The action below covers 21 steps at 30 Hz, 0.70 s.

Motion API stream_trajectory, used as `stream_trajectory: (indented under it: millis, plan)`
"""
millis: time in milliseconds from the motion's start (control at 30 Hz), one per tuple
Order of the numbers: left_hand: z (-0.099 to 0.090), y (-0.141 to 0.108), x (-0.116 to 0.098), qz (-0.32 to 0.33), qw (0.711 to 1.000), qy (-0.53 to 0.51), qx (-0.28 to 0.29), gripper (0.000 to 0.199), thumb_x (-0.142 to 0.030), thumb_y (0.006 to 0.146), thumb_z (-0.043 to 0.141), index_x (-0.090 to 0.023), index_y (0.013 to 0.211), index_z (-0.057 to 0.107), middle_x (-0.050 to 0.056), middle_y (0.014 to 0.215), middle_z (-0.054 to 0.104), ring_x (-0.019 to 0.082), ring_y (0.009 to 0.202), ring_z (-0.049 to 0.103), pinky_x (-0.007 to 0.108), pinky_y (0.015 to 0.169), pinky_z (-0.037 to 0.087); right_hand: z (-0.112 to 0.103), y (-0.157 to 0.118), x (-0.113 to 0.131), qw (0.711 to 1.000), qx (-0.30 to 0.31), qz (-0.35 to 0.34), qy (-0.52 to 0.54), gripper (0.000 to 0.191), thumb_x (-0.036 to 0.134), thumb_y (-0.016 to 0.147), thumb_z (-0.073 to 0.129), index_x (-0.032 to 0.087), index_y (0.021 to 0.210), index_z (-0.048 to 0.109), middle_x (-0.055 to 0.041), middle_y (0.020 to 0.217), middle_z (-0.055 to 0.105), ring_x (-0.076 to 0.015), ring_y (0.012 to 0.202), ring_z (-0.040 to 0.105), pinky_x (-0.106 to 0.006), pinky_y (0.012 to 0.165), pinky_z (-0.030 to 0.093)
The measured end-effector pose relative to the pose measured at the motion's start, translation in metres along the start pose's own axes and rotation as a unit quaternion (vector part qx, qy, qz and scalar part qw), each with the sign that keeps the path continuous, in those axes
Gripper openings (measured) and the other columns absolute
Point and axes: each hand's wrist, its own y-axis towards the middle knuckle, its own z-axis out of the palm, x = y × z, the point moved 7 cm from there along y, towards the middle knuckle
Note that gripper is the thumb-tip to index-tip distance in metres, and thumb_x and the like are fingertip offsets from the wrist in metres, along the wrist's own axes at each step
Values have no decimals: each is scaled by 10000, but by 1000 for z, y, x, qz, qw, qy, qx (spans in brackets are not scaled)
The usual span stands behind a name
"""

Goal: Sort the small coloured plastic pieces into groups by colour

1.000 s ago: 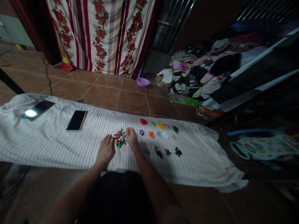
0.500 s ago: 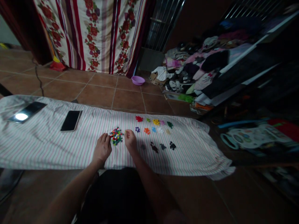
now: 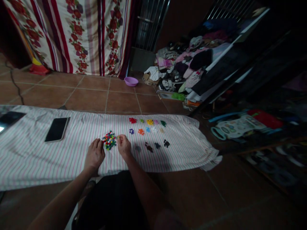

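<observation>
A mixed pile of small coloured pieces (image 3: 110,141), like beads or buttons, lies on the striped cloth. My left hand (image 3: 95,154) rests at the pile's left edge, fingers stretched toward it and fingertips touching or nearly touching the outer pieces. On the other side, my right hand (image 3: 124,146) is closed in a pinch, with a tiny yellowish-green piece at its fingertips. Right of that hand lie small groups sorted by colour, among them red pieces (image 3: 132,120), yellow pieces (image 3: 150,122), orange pieces (image 3: 141,131), dark brown pieces (image 3: 149,147) and black pieces (image 3: 166,143).
The striped cloth (image 3: 79,159) covers a long low table. A phone (image 3: 57,129) lies left of my hands, and another dark shiny device (image 3: 11,119) at the far left. Beyond, a purple basin (image 3: 131,81) stands on the tiled floor near a clothes heap (image 3: 184,65).
The view has swung to the right, so everything sits further left. My right hand stays pinched beside the pile, and my left hand keeps its place at the pile's left edge.
</observation>
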Motion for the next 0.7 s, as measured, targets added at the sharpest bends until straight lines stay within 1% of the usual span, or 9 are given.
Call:
stream_trajectory:
  millis: [133,300,500,700]
  plan:
    - [2,-1,1,-4,1000,13,2,296,-164,856,371,-143,1110,522,159,1147,568,277,1160,500,444,977,434,1,5,-8,999,-6,15,44,207,293,892,462,220,1006,619,-26,931,708,-162,900,666,-256,806,504]
    - [4,-2,2,-3,1000,17,-2,276,-164,859,383,-131,1088,533,161,1154,567,275,1153,503,434,982,437,1,9,-18,993,-44,27,108,226,314,868,483,233,1003,646,-7,878,698,-166,877,649,-266,780,516]
    - [3,-2,2,-1,1000,21,-4,287,-164,869,376,-115,1096,543,167,1153,571,273,1154,503,420,979,439,3,9,-25,990,-78,35,113,235,317,859,490,227,991,663,-27,864,699,-177,861,651,-272,751,527]
    - [0,1,-1,-11,1000,22,6,290,-162,876,375,-102,1089,562,176,1156,579,267,1162,497,415,1002,428,3,8,-28,990,-67,35,121,251,345,858,493,211,1001,650,-30,857,708,-165,810,658,-256,727,527]
